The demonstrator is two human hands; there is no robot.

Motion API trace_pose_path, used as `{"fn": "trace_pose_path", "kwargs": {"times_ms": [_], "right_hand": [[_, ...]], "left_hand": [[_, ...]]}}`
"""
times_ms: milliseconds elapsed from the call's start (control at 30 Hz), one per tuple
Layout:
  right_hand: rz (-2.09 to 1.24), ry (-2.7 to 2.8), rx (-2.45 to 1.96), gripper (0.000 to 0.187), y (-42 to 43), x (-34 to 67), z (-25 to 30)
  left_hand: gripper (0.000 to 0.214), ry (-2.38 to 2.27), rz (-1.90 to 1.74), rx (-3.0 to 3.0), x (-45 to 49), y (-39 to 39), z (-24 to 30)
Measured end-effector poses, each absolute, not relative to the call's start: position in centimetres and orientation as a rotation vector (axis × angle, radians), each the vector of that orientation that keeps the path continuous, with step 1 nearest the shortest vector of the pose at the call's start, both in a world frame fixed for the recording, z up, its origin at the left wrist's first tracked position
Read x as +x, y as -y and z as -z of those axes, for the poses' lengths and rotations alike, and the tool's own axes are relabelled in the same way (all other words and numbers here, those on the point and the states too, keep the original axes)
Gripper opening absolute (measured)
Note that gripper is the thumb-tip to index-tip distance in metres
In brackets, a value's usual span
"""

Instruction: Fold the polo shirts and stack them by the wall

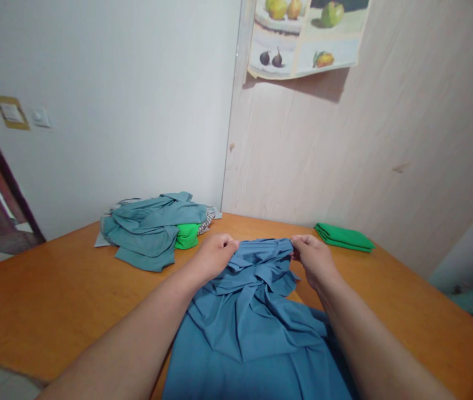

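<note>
A blue cloth garment (253, 322) lies rumpled on the orange wooden table (53, 300), running from the middle toward me. My left hand (215, 253) is closed, pinching the far left edge of the garment. My right hand (309, 255) is closed too, gripping the far right edge of the same bunched end. Both forearms stretch out over the cloth.
A pile of grey-blue clothes (153, 230) with a bright green piece (187, 236) sits at the back left of the table. A folded green cloth (342, 237) lies at the back right by the wooden wall panel. A fruit poster (303, 36) hangs above.
</note>
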State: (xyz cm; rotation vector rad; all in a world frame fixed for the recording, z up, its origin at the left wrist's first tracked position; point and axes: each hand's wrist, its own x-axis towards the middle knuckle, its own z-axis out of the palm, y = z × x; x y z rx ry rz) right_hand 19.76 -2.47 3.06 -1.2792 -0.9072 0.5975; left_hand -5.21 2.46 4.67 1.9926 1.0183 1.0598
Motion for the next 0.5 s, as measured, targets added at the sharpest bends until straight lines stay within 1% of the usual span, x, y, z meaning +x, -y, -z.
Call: {"fn": "trace_pose_path", "kwargs": {"times_ms": [100,167,200,333,400,500], "right_hand": [[-0.720,1.120,-1.225,0.032,3.2,18.5,-4.0],[-0.781,1.157,-1.216,0.038,3.4,18.3,-4.4],[-0.768,1.129,-1.265,0.037,3.4,18.5,-4.4],[-0.631,1.115,-1.717,0.018,2.8,20.5,-3.1],[-0.630,1.195,-1.833,0.010,2.4,21.5,-2.2],[-0.644,1.307,-1.875,0.011,2.3,22.2,-1.1]], "left_hand": [[0.046,-0.958,-0.920,2.044,-4.9,-2.3,-4.4],[0.047,-0.973,-0.902,2.023,-4.9,-2.4,-4.2],[0.047,-0.990,-0.910,2.016,-4.9,-2.5,-4.0],[0.041,-1.061,-0.895,2.118,-4.9,-3.0,-3.2],[0.039,-1.071,-0.852,2.196,-4.9,-3.3,-2.6],[0.041,-1.068,-0.823,2.269,-4.9,-3.6,-1.9]]}}
